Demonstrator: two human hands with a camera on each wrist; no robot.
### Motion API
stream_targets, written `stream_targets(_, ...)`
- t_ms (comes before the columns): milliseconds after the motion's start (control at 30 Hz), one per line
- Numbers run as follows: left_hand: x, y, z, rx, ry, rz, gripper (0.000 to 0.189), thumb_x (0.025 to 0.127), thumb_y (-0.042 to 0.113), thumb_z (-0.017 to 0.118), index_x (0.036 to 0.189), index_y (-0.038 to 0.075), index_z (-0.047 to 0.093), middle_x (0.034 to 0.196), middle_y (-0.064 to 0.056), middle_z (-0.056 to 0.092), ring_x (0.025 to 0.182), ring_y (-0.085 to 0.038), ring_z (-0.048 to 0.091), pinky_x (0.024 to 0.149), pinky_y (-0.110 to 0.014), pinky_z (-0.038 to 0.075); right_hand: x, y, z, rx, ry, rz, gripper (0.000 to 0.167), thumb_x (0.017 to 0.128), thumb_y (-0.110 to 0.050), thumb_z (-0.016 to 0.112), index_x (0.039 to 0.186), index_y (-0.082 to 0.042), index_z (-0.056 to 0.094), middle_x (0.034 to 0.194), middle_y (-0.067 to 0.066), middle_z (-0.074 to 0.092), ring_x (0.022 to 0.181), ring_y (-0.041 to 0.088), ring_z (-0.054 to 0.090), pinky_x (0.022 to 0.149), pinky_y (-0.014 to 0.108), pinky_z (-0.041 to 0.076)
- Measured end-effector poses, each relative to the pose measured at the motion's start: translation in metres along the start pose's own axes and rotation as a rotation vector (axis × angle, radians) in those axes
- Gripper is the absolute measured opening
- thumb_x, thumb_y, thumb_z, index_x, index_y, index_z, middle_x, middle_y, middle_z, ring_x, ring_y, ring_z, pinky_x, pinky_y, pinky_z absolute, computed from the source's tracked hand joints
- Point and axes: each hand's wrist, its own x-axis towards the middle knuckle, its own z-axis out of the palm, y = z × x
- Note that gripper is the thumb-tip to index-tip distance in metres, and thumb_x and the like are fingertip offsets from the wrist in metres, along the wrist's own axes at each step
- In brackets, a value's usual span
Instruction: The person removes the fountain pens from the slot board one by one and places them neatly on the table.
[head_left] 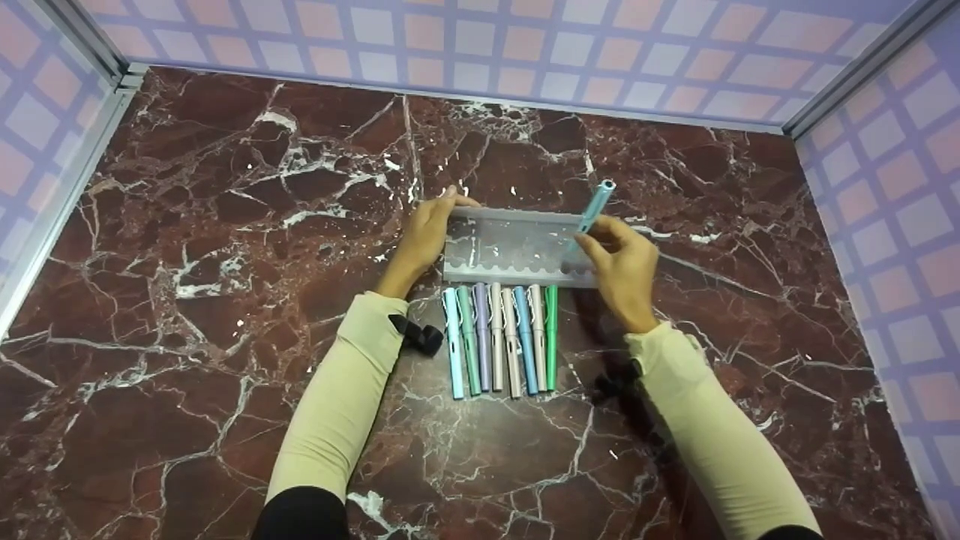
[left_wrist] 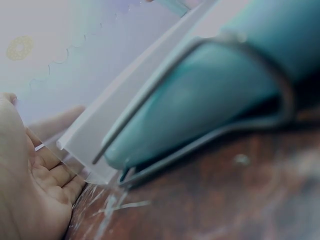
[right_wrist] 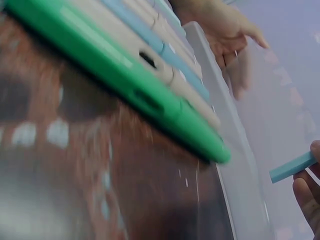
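A clear plastic pen tray (head_left: 517,238) with scalloped notches lies lengthwise across the table. At its left end, my left hand (head_left: 430,234) grips the end wall, and the fingers (left_wrist: 55,175) show around the plastic in the left wrist view. Over the tray's right part, my right hand (head_left: 624,262) pinches a light blue pen (head_left: 598,204) between thumb and fingers. That pen is tilted, its upper end leaning back and right. Below the tray's near edge several capped pens lie side by side, from a pale blue pen (head_left: 454,341) to a green pen (head_left: 552,337).
The table (head_left: 225,420) has a dark red marbled top. A patterned back panel (head_left: 450,45) and side panels enclose it. A black wrist camera (head_left: 420,335) on the left sleeve sits close to the leftmost pen.
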Motion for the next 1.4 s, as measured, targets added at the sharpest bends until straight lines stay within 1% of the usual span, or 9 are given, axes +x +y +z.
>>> stream_targets(233, -0.001, 0.0, 0.0, -0.013, -0.006, -0.027, 0.056, 0.109, 0.037, 0.028, 0.108, 0.006, 0.074, 0.108, -0.015, 0.073, 0.091, -0.029, 0.066, 0.08, -0.036, 0.052, 0.001, 0.012, -0.019, 0.028, 0.055, 0.066, 0.018, 0.082, 0.0, 0.08, 0.098, 0.004, 0.075, 0.091, 0.02, 0.075, 0.065, -0.005, 0.061, 0.059, 0.012, 0.052)
stream_targets(400, -0.001, 0.0, 0.0, -0.02, -0.01, -0.036, 0.056, 0.109, 0.038, 0.027, 0.109, 0.007, 0.074, 0.106, -0.016, 0.073, 0.088, -0.028, 0.065, 0.077, -0.035, 0.052, 0.001, 0.02, -0.029, 0.0, 0.091, 0.096, 0.018, 0.082, 0.005, 0.077, 0.098, 0.011, 0.072, 0.091, 0.027, 0.072, 0.066, -0.003, 0.063, 0.063, 0.011, 0.052)
stream_targets(567, -0.001, -0.001, 0.0, -0.028, -0.009, -0.042, 0.056, 0.109, 0.038, 0.027, 0.109, 0.007, 0.074, 0.106, -0.017, 0.073, 0.086, -0.028, 0.065, 0.075, -0.034, 0.053, 0.0, 0.025, -0.038, -0.053, 0.112, 0.096, 0.016, 0.083, -0.002, 0.08, 0.097, 0.004, 0.074, 0.087, 0.02, 0.074, 0.063, -0.006, 0.06, 0.06, 0.009, 0.049)
stream_targets(633, -0.001, -0.001, 0.0, -0.029, -0.007, -0.04, 0.056, 0.109, 0.037, 0.028, 0.109, 0.006, 0.074, 0.106, -0.017, 0.073, 0.086, -0.028, 0.065, 0.075, -0.034, 0.052, -0.002, 0.017, -0.041, -0.033, 0.104, 0.108, 0.017, 0.084, -0.001, 0.079, 0.099, 0.006, 0.074, 0.088, 0.022, 0.073, 0.062, -0.006, 0.06, 0.06, 0.01, 0.05)
stream_targets(767, -0.001, 0.0, 0.0, -0.033, -0.009, -0.033, 0.055, 0.11, 0.036, 0.028, 0.109, 0.004, 0.073, 0.106, -0.018, 0.072, 0.088, -0.03, 0.064, 0.075, -0.034, 0.052, -0.003, 0.017, -0.045, -0.003, 0.107, 0.147, 0.02, 0.084, 0.0, 0.078, 0.101, 0.009, 0.072, 0.091, 0.024, 0.072, 0.064, -0.005, 0.061, 0.062, 0.012, 0.053)
stream_targets(867, -0.001, 0.0, 0.0, -0.031, -0.012, -0.034, 0.056, 0.11, 0.036, 0.028, 0.11, 0.004, 0.073, 0.107, -0.018, 0.072, 0.089, -0.03, 0.064, 0.076, -0.034, 0.052, -0.004, 0.03, -0.047, -0.023, 0.117, 0.153, 0.019, 0.084, -0.004, 0.079, 0.1, 0.005, 0.074, 0.09, 0.02, 0.073, 0.064, -0.004, 0.062, 0.062, 0.013, 0.053)
stream_targets(1067, -0.001, 0.001, 0.001, -0.005, -0.011, -0.031, 0.056, 0.11, 0.037, 0.028, 0.109, 0.005, 0.074, 0.108, -0.016, 0.073, 0.089, -0.029, 0.067, 0.077, -0.034, 0.053, -0.018, 0.035, -0.055, -0.073, 0.106, 0.149, 0.017, 0.084, -0.006, 0.08, 0.097, 0.003, 0.074, 0.089, 0.017, 0.074, 0.065, -0.003, 0.063, 0.063, 0.014, 0.053)
stream_targets(1267, 0.0, 0.001, 0.001, -0.018, -0.014, -0.029, 0.056, 0.11, 0.037, 0.028, 0.109, 0.004, 0.073, 0.108, -0.017, 0.073, 0.086, -0.03, 0.066, 0.071, -0.033, 0.054, -0.034, 0.033, -0.062, -0.079, 0.096, 0.181, 0.018, 0.085, -0.008, 0.08, 0.098, 0.002, 0.074, 0.091, 0.016, 0.074, 0.068, -0.002, 0.063, 0.065, 0.014, 0.053)
stream_targets(1400, -0.001, 0.002, 0.001, -0.006, -0.01, -0.046, 0.056, 0.109, 0.039, 0.028, 0.11, 0.005, 0.073, 0.109, -0.017, 0.073, 0.088, -0.029, 0.065, 0.074, -0.034, 0.053, -0.045, 0.03, -0.065, -0.069, 0.074, 0.194, 0.017, 0.084, -0.009, 0.081, 0.097, 0.001, 0.075, 0.09, 0.015, 0.074, 0.067, 0.001, 0.063, 0.064, 0.015, 0.052)
